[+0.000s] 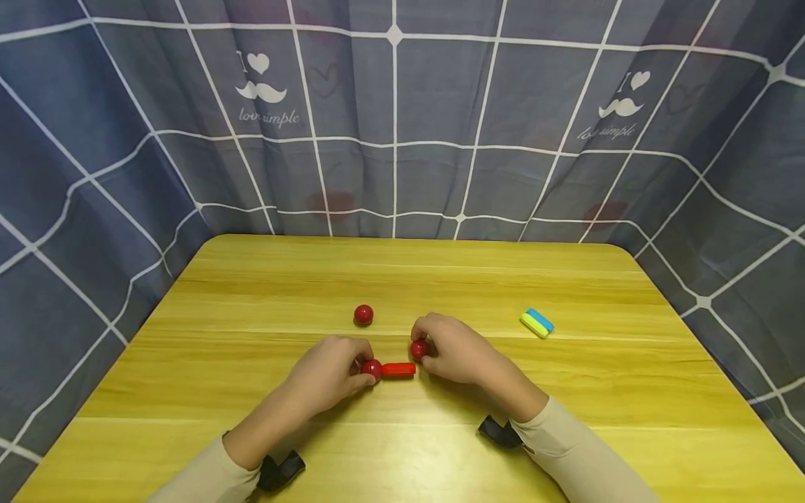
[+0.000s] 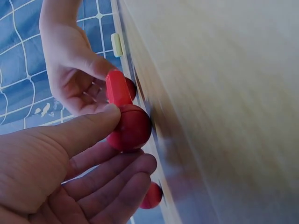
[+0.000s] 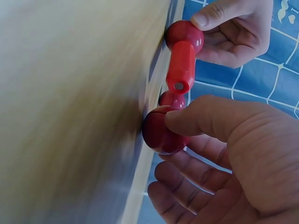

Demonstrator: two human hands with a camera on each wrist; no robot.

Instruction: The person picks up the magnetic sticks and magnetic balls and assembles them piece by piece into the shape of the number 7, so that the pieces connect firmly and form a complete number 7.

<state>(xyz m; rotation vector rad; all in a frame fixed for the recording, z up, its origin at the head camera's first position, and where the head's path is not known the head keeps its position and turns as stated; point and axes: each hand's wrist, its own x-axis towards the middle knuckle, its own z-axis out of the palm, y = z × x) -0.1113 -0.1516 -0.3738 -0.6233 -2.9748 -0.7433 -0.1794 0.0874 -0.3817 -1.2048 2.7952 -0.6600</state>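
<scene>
Place: screened-off nook, perhaps a home | gridded "love simple" curtain [image 1: 434, 87] | wood-grain table [image 1: 472, 279]

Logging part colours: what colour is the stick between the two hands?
The stick is bright red, clearest in the right wrist view.

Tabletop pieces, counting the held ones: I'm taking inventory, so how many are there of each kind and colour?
Red balls: 3
Red faceted rod: 1
Yellow bar: 1
Blue bar: 1
Total: 6
</scene>
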